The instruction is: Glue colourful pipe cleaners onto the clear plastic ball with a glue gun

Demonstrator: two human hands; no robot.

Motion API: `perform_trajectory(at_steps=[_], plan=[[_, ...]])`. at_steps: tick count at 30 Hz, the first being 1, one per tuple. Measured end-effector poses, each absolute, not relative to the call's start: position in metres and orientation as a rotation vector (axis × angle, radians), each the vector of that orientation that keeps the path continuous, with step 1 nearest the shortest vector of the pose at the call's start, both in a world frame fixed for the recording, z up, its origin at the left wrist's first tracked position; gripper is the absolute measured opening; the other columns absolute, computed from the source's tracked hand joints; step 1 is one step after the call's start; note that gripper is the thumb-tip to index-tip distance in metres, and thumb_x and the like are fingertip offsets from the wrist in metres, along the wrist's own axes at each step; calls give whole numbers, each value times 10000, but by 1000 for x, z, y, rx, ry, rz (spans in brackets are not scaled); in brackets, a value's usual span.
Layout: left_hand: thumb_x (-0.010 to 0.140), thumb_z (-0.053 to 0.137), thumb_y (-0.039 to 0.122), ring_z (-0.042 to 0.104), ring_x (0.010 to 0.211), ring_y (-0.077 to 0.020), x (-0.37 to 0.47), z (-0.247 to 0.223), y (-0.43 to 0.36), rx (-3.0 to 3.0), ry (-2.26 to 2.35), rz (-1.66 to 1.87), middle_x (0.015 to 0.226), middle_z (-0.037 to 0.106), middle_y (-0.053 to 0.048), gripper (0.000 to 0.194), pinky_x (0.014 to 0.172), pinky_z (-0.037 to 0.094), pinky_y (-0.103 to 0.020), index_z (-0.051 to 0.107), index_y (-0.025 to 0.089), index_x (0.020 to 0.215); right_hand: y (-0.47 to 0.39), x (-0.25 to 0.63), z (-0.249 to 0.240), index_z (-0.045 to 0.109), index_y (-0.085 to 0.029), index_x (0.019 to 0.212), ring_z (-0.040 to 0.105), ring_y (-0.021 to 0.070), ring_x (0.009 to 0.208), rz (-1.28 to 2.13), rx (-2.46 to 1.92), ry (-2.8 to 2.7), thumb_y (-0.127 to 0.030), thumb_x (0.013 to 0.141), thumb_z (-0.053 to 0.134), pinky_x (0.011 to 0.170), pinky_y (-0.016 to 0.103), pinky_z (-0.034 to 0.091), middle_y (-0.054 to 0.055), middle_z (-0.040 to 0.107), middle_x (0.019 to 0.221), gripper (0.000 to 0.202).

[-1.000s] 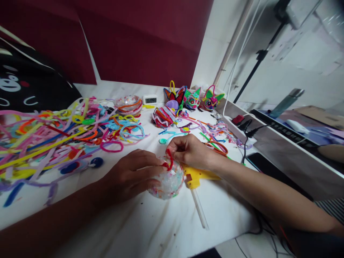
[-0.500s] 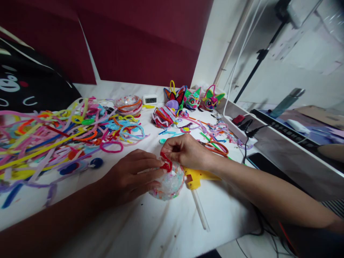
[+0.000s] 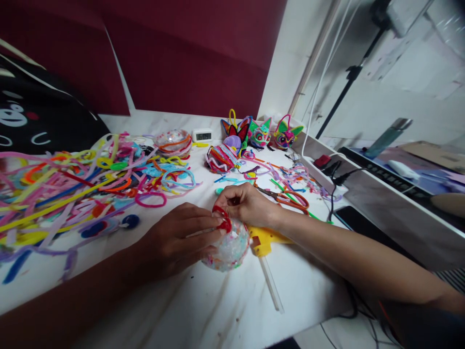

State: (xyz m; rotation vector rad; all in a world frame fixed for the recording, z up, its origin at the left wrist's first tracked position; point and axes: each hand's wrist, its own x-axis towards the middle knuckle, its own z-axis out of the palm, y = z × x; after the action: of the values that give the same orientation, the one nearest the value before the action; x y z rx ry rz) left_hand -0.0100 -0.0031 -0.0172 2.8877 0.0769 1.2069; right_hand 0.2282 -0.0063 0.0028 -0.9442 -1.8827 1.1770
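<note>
A clear ball with coloured specks (image 3: 230,249) rests on the white table, and my left hand (image 3: 185,232) is wrapped against its left side. On top of the ball lies a red fuzzy strip (image 3: 225,224), bent into a curl. My right hand (image 3: 243,203) pinches the upper end of this strip between thumb and finger. The left fingertips touch the strip's lower part. Just right of the ball is a yellow glue gun (image 3: 263,241) with a clear glue stick (image 3: 271,283) pointing toward me.
Tangled pipe cleaners (image 3: 72,194) spread across the left. Orange-handled scissors (image 3: 290,199) lie beyond my right forearm. Farther back are a striped ball (image 3: 221,158), a bowl (image 3: 173,141), a small clock (image 3: 202,135) and decorated figures (image 3: 260,134). A phone (image 3: 354,220) lies at right.
My right hand has shifted slightly left with the end of the red strip, which now curves more over the ball. More of the scissors shows. My left hand has barely moved.
</note>
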Motion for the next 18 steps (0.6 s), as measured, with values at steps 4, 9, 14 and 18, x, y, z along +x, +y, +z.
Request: perform_trajectory(at_steps=[4, 9, 14, 18], plan=[[1108, 566, 273, 726, 1201, -248, -10, -19, -3, 2889, 83, 1191, 1209, 799, -116, 221, 955, 568, -391, 676, 192, 1282, -3, 229, 2, 749, -141, 811, 594, 118, 711, 1127, -934, -1913, -212, 844, 739, 678, 233, 487, 4, 682, 789, 79], [1105, 556, 249, 694, 1229, -252, -12, -22, -2, 2918, 63, 1163, 1238, 785, -126, 225, 1010, 540, -407, 686, 160, 1267, -1, 231, 14, 772, -127, 808, 587, 120, 714, 1104, -936, -2001, -153, 855, 727, 665, 219, 460, 5, 688, 763, 70], [1123, 505, 275, 676, 1244, -263, -14, -20, -3, 2957, 98, 1127, 1329, 736, -163, 275, 1007, 533, -430, 654, 179, 1334, 6, 230, 24, 777, -112, 863, 627, 120, 694, 1248, -975, -2117, -120, 883, 671, 669, 217, 497, 4, 727, 760, 109], [1122, 493, 254, 687, 1221, -265, -13, -17, -6, 2978, 97, 1099, 1351, 737, -167, 268, 984, 531, -415, 639, 178, 1335, 15, 227, 29, 773, -107, 844, 612, 102, 657, 1329, -962, -2171, -63, 856, 664, 662, 203, 500, -19, 718, 716, 118]])
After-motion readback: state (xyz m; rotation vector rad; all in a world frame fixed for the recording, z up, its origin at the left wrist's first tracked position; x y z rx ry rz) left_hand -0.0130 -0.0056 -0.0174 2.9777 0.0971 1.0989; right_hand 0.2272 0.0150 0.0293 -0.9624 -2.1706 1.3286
